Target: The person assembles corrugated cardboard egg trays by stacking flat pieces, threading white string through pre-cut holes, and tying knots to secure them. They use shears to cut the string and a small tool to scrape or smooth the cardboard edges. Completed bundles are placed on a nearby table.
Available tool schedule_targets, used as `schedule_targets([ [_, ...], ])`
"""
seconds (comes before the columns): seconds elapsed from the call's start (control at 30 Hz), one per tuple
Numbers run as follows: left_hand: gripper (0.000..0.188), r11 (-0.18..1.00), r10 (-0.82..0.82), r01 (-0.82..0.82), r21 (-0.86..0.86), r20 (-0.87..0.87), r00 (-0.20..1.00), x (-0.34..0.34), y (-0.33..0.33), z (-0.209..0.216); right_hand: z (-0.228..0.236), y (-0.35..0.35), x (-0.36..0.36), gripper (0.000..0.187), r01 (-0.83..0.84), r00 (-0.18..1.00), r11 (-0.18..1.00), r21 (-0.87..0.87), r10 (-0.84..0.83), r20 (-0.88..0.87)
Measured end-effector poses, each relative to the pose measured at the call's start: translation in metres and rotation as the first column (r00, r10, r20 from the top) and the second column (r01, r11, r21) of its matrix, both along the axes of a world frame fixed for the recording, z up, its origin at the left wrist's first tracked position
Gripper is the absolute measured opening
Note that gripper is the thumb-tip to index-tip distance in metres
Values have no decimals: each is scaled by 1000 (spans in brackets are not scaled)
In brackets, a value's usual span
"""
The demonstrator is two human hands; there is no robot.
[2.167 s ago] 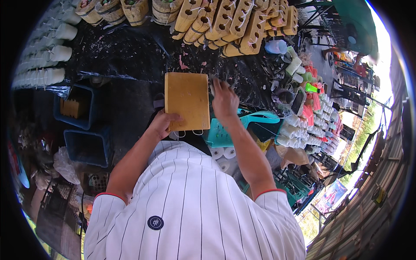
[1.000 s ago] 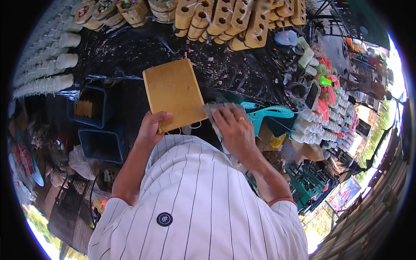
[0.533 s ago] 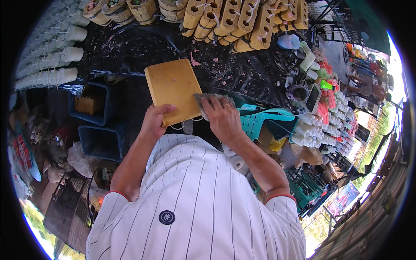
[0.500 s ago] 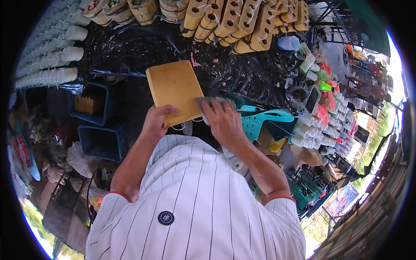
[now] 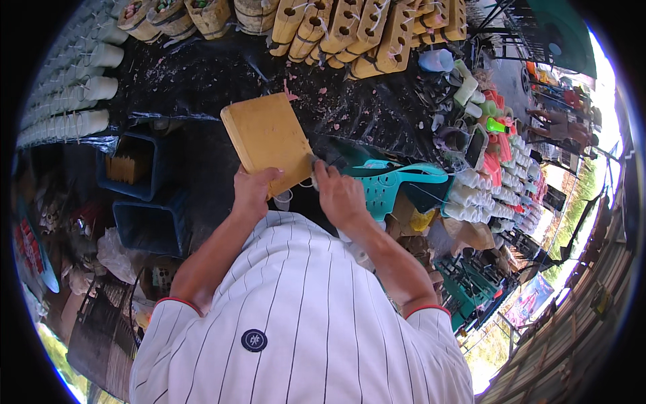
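Note:
My left hand [image 5: 253,191] grips the lower left corner of a flat, yellowish-tan rectangular slab [image 5: 266,135], thumb on its upper face. The slab is held tilted above my lap, and a thin white loop hangs by its lower edge. Against its right edge, my right hand [image 5: 342,199] is closed on a thin grey pad [image 5: 314,165]. Most of the pad is hidden behind the fingers, and I cannot tell whether it is cloth or sandpaper.
Ahead lies a table covered in black plastic [image 5: 195,74], scattered with pink scraps. Tan blocks with round holes [image 5: 343,30] line its far side. White cups [image 5: 101,87] stand left, above dark blue bins [image 5: 149,225]. A turquoise plastic chair [image 5: 387,185] is at right, near colourful moulded pieces [image 5: 491,135].
My right hand has turned and brought the grey pad from the slab's upper face to its right edge. The slab has shifted and tilted slightly in my left hand.

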State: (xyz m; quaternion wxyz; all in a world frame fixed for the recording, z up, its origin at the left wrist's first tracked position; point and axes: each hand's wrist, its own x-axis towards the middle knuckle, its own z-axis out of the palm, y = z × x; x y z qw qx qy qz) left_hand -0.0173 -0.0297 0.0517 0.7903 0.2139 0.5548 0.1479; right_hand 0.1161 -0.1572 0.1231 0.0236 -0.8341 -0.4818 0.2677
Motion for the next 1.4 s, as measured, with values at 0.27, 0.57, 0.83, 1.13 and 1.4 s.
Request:
schedule_targets([
  [0.27,58,998,41,-43,54,33,999,6,-19,-13,-29,-13,-6,25,41,997,999,20,-42,63],
  [0.57,57,996,14,-11,93,-32,999,-28,1,-1,-76,9,106,22,434,877,900,49,-434,206],
  [0.83,61,939,163,-107,326,-149,975,-113,43,26,-124,73,148,27,624,761,778,-71,-585,280],
  [1.13,61,923,265,-162,350,-270,926,-166,59,39,-102,210,6,21,161,978,982,101,-172,117],
  [1.4,57,924,203,-78,374,-309,929,-189,57,59,-129,225,17,19,-5,997,996,90,-2,83],
])
